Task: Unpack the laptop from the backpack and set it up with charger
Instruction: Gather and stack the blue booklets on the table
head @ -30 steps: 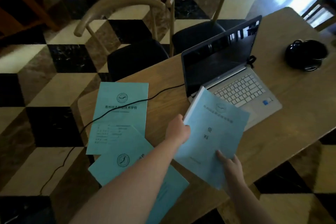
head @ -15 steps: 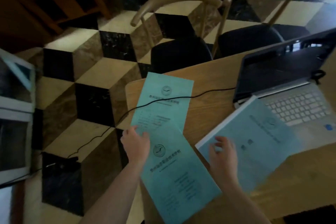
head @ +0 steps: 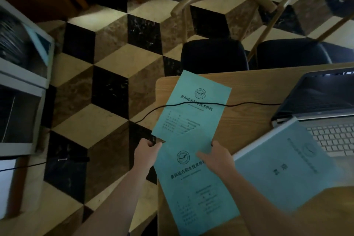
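The laptop stands open at the right on the wooden table, its screen dark. Its black charger cable runs left from it, across a teal booklet, and drops off the table edge to the floor. A thick pale-blue booklet lies partly on the laptop's front. My left hand pinches the left edge of a nearer teal booklet. My right hand grips that same booklet at its upper right. No backpack is in view.
Two wooden chairs with dark seats stand behind the table. A white shelf unit is at the far left on the cube-patterned floor. A dark plug or adapter lies on the floor.
The thick booklet has been set down on the laptop's front and released. Both hands moved left to the nearer teal booklet and took hold of it. The view swung left.
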